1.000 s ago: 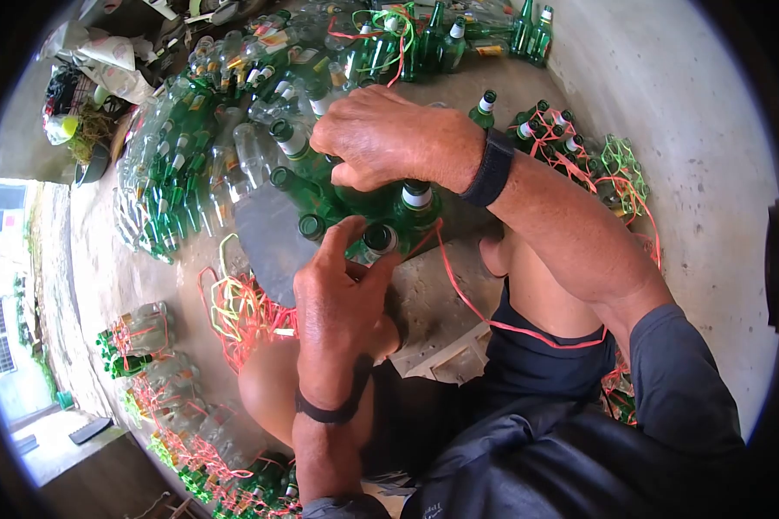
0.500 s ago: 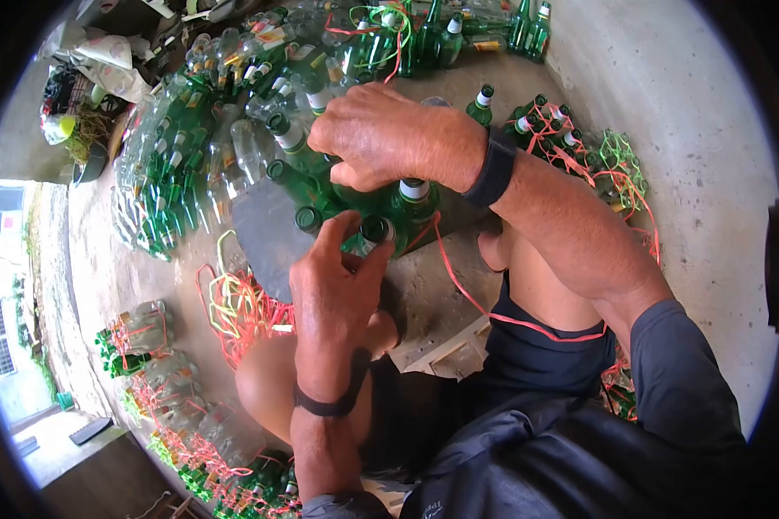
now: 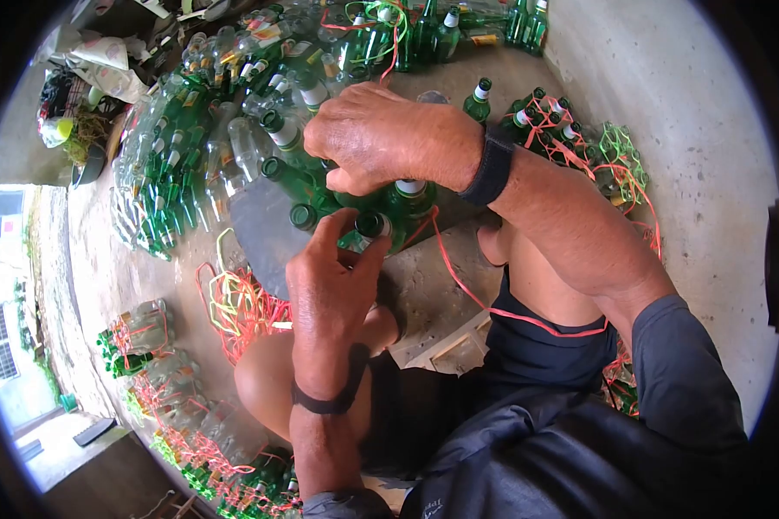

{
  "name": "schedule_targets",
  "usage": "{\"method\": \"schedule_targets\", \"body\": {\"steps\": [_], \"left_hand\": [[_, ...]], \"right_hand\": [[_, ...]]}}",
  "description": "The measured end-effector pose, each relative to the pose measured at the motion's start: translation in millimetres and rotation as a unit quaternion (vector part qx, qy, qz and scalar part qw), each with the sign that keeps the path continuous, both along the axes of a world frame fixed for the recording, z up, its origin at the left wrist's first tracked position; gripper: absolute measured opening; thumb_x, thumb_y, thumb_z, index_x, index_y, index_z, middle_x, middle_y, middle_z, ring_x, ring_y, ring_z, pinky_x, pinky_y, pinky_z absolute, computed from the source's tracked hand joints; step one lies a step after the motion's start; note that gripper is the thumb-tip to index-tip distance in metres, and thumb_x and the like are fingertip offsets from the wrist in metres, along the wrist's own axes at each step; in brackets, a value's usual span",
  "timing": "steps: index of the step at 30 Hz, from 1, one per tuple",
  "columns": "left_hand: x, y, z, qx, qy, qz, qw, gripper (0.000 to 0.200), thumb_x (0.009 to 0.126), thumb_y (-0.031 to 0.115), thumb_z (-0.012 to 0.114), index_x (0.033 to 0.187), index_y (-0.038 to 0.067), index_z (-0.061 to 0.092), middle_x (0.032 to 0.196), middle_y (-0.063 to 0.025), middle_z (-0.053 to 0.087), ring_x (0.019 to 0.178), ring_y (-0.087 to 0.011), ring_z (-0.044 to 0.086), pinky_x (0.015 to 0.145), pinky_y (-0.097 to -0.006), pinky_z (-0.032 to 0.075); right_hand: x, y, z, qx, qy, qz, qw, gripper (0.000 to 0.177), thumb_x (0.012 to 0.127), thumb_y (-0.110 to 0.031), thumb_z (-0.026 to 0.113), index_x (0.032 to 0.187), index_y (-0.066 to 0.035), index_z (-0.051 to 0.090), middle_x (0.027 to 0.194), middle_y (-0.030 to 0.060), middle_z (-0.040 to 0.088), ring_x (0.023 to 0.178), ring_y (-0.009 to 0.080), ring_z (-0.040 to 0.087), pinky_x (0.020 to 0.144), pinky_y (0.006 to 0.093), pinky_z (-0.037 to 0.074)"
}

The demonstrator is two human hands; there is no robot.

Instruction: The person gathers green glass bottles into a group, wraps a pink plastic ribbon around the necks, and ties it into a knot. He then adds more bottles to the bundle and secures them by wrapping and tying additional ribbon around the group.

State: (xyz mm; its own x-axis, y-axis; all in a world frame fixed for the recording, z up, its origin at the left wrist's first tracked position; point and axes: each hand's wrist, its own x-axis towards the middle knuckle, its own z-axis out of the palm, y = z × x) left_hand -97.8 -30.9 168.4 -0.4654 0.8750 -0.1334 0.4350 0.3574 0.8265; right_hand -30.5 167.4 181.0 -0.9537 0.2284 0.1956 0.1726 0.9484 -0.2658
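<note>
Several green bottles stand upright, close together, on a dark board (image 3: 260,238) between the knees. My left hand (image 3: 331,290) has its thumb and index finger at the neck of the nearest green bottle (image 3: 376,228). Above the group is my right hand (image 3: 376,143), palm down with its fingers curled in among the necks; what they hold is hidden. To its left are a bottle with a white neck label (image 3: 281,130) and a plain green one (image 3: 277,171). A red plastic string (image 3: 454,275) runs from the group across the right thigh.
Tangled red and yellow string (image 3: 238,307) lies left of the board. Many bottles (image 3: 169,160) are piled at the upper left. Bundles tied with red string (image 3: 550,125) stand at the right, near the concrete wall (image 3: 692,173), and more tied bottles (image 3: 169,381) at the lower left.
The view has shifted slightly, and the bottles appear a little further left. Both hands keep nearly the same pose around the bottles.
</note>
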Motion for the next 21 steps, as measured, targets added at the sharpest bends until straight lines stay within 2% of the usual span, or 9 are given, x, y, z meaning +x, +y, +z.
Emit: {"method": "schedule_targets", "body": {"steps": [2,4,7,8,10,14,16,20,21], "left_hand": [[0,1,3,-0.005,-0.002,0.0,1.0,0.042,0.086,0.014,0.084,0.123,0.0,0.072,0.086,-0.0169,0.078,0.068,-0.0196,0.075,0.064,-0.0347,0.058],[1,3,10,-0.067,-0.025,0.007,0.997,0.044,0.089,0.009,0.083,0.13,0.0,0.07,0.097,-0.0118,0.08,0.072,-0.0104,0.069,0.062,-0.0296,0.054],[2,2,3,-0.027,-0.023,0.009,0.999,0.044,0.089,0.009,0.082,0.13,0.0,0.071,0.089,-0.0111,0.079,0.071,-0.0098,0.069,0.061,-0.0298,0.054],[1,1,4,-0.027,-0.023,0.009,0.999,0.044,0.089,0.009,0.082,0.13,0.0,0.071,0.089,-0.0111,0.079,0.071,-0.0098,0.069,0.061,-0.0298,0.054],[1,1,5,-0.02,0.007,0.007,1.0,0.042,0.086,0.014,0.084,0.124,0.0,0.071,0.078,-0.017,0.076,0.066,-0.0194,0.074,0.063,-0.0343,0.057],[1,1,3,-0.017,0.008,0.002,1.0,0.043,0.086,0.014,0.084,0.124,0.0,0.071,0.079,-0.0171,0.076,0.066,-0.0194,0.074,0.063,-0.0345,0.057],[2,2,4,-0.016,0.009,-0.004,1.0,0.045,0.088,0.01,0.082,0.13,0.0,0.07,0.088,-0.0124,0.079,0.071,-0.0109,0.069,0.064,-0.0302,0.055],[2,3,4,-0.031,0.023,-0.001,0.999,0.045,0.088,0.011,0.082,0.13,0.0,0.071,0.088,-0.0127,0.079,0.072,-0.0113,0.07,0.065,-0.0301,0.055],[3,3,6,-0.033,0.018,0.004,0.999,0.046,0.086,0.013,0.084,0.129,0.0,0.071,0.081,-0.0143,0.077,0.068,-0.0158,0.072,0.064,-0.0328,0.056]], "right_hand": [[2,-1,4,-0.003,-0.024,0.002,1.0,0.026,0.069,-0.025,0.073,0.075,0.0,0.071,0.079,0.0226,0.071,0.079,0.0451,0.072,0.071,0.0555,0.056],[5,-1,5,-0.012,-0.026,0.003,1.0,0.027,0.067,-0.024,0.073,0.076,0.001,0.071,0.078,0.0227,0.07,0.077,0.0452,0.071,0.069,0.0558,0.056],[5,-1,1,-0.001,-0.011,0.005,1.0,0.027,0.066,-0.024,0.073,0.075,0.001,0.071,0.075,0.0226,0.069,0.076,0.0451,0.071,0.067,0.0555,0.055],[5,-1,1,-0.001,-0.011,0.006,1.0,0.027,0.066,-0.024,0.073,0.075,0.001,0.071,0.075,0.0226,0.069,0.076,0.0451,0.071,0.067,0.0555,0.055],[6,-2,4,-0.003,-0.023,0.007,1.0,0.027,0.065,-0.025,0.073,0.074,0.001,0.071,0.073,0.0228,0.067,0.075,0.0451,0.07,0.067,0.0547,0.055],[8,-1,1,-0.011,-0.011,0.01,1.0,0.027,0.066,-0.025,0.073,0.073,0.001,0.071,0.073,0.0224,0.068,0.075,0.045,0.07,0.067,0.0548,0.055],[7,-1,3,-0.004,-0.041,0.003,0.999,0.029,0.068,-0.028,0.075,0.074,0.0,0.071,0.073,0.0211,0.069,0.075,0.0438,0.07,0.068,0.0541,0.054],[16,-4,-5,0.035,0.019,0.006,0.999,0.028,0.071,-0.028,0.078,0.077,-0.002,0.071,0.074,0.0191,0.07,0.076,0.0414,0.071,0.074,0.0515,0.053],[18,-4,-4,0.037,0.01,0.009,0.999,0.026,0.071,-0.027,0.078,0.079,-0.003,0.072,0.074,0.018,0.071,0.077,0.0402,0.071,0.077,0.0495,0.051]]}}
